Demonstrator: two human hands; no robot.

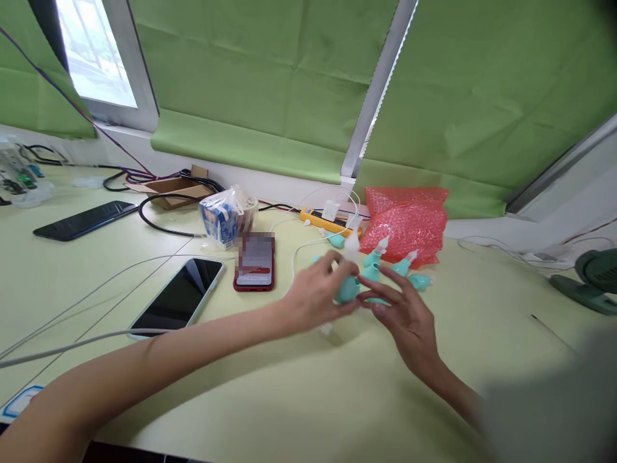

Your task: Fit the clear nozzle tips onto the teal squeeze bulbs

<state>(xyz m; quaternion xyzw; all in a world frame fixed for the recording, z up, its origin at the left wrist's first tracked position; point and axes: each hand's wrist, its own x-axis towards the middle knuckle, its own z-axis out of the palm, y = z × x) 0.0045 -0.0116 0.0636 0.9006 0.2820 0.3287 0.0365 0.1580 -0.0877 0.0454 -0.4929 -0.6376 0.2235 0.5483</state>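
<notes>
My left hand (pixel 321 289) is closed around a turquoise rubber bulb (pixel 347 290), which looks like part of a small bulb syringe. A whitish translucent nozzle (pixel 352 245) sticks up at the fingers of the same hand; whether it is joined to the bulb is hidden. From the right, my right hand (pixel 407 315) reaches in with fingers loosely spread, their tips at the bulb's side. Just behind the hands lie several similar turquoise bulbs with clear tips, among them one bulb syringe (pixel 403 265) and another (pixel 421 281) on the pale table (pixel 299 399).
Behind stands a red bubble-wrap bag (pixel 407 222) beside a yellow power strip (pixel 330 223) with white chargers. A red-cased phone (pixel 255 263), a pale-cased phone (pixel 178 296), a dark phone (pixel 87 220) and a plastic-wrapped bundle (pixel 226 218) lie left. Cables cross the table. A green fan (pixel 595 280) stands right.
</notes>
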